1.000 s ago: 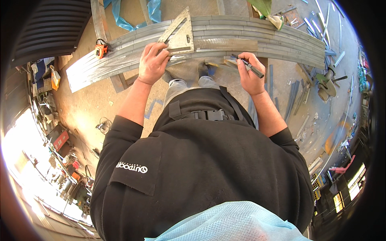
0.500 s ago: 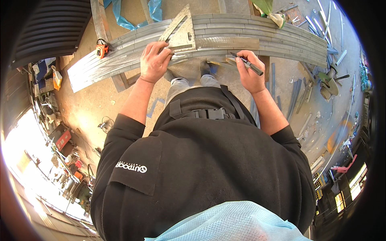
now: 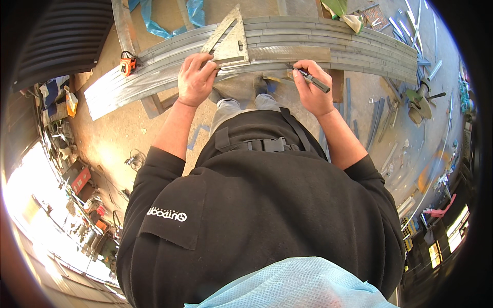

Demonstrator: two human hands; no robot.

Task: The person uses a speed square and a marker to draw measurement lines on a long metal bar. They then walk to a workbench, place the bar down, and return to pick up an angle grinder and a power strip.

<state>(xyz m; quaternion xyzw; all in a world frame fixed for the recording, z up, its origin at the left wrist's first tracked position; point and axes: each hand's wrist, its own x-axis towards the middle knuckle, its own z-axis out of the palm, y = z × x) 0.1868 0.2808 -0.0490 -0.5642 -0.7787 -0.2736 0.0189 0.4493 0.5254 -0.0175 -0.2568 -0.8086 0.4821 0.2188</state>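
Observation:
Side by side in front of me lie several long grey metal bars (image 3: 287,32). A triangular metal speed square (image 3: 232,43) rests across them, its thick edge along the bars near my side. My left hand (image 3: 195,79) is closed on the square's left corner, thumb and fingers pinching it. My right hand (image 3: 314,91) grips a dark marker pen (image 3: 316,82), tip pointing left over the nearest bar. I cannot tell whether the tip touches the metal. A shorter, brownish flat metal piece (image 3: 290,54) lies on the bars between the square and the pen.
An orange tape measure (image 3: 128,63) sits on the bars at the left. A green and cream cloth (image 3: 352,21) lies on their far edge. Blue plastic sheeting (image 3: 154,25) is beyond them. On the right floor are metal offcuts (image 3: 376,120) and a round-based metal stand (image 3: 420,105).
My right hand has moved a little to the left with the marker pen, bringing the tip closer to the speed square. My left hand stays on the square.

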